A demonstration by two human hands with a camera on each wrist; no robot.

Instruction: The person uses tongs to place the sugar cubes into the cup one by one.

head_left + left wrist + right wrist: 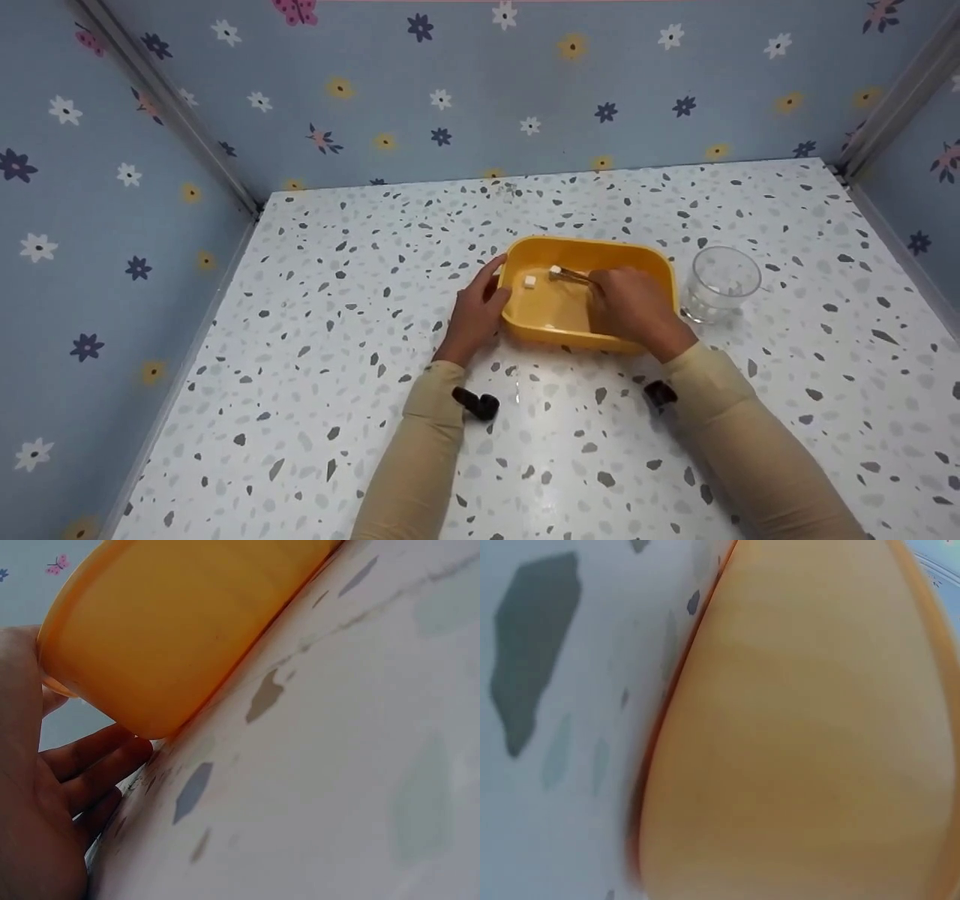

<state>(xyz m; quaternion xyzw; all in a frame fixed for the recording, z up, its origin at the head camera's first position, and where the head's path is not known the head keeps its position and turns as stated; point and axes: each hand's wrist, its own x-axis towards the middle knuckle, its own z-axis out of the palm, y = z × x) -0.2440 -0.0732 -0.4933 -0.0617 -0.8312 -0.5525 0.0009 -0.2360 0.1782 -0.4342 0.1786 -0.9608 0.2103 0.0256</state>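
A yellow plastic tub (pixel 664 262) stands on the speckled table. My left hand (pixel 474 315) holds its left end, with thumb and forefinger at the rim. In the left wrist view, other fingers (pixel 112 757) lie by the tub's lower outer corner. Over the tub, my right hand (pixel 634 304) grips small metal tongs (pixel 576 277), their far end partly hidden by the hand. One white cube (pixel 555 270) is at the tongs' tip; another white cube (pixel 530 282) lies on the tub floor to its left. The right wrist view shows only the tub's outer wall (pixel 795 735) and tabletop.
A clear glass cup (pixel 724 277) stands just right of the tub, with small whitish pieces visible low in it. Flower-patterned panels (pixel 495 90) enclose the white speckled table (pixel 337 300) at the back and both sides.
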